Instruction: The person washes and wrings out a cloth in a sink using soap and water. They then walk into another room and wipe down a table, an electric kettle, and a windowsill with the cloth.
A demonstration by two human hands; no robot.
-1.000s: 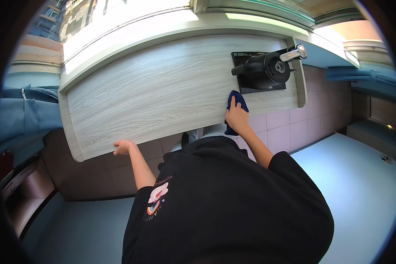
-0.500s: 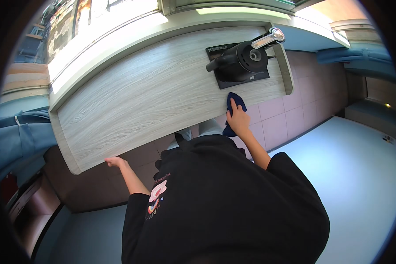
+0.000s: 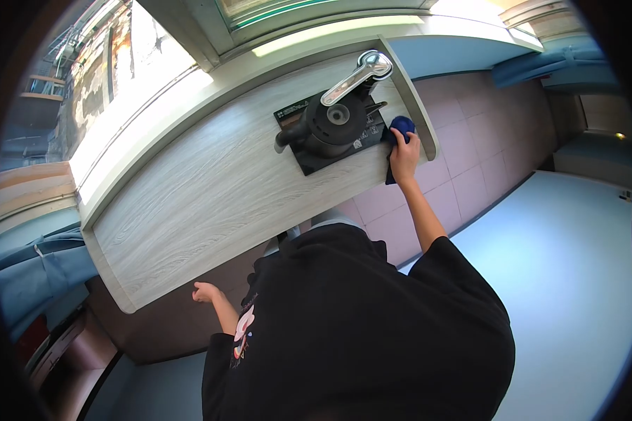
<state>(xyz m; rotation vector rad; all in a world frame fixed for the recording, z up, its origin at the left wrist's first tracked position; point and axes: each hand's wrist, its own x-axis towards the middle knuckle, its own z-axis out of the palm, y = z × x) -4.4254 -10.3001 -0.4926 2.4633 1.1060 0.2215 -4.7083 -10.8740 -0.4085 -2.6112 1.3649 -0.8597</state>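
A dark blue cloth (image 3: 402, 125) is bunched under my right hand (image 3: 404, 158), whose fingers are closed on it at the right end of the wood-grain desk (image 3: 211, 161). Part of the cloth hangs beside my wrist at the desk's front edge. Just left of that hand stands a black appliance (image 3: 323, 133) with a side handle and a long chrome arm (image 3: 347, 83) on top; its exact kind I cannot make out. It rests on a flat black box or pad (image 3: 312, 163) with small white print. My left hand (image 3: 205, 292) hangs just off the front edge, fingers curled, with nothing visible in it.
A raised rim (image 3: 411, 98) runs along the desk's back and right side. Behind it is a window ledge (image 3: 281, 52). Blue curtains (image 3: 45, 270) hang at the left. Pinkish floor tiles (image 3: 463, 154) and a pale blue surface (image 3: 562, 281) lie to the right.
My right hand has carried the cloth from the front edge around to the appliance's right side. The view has shifted, and my left hand sits slightly farther off the desk edge, its fingers more curled.
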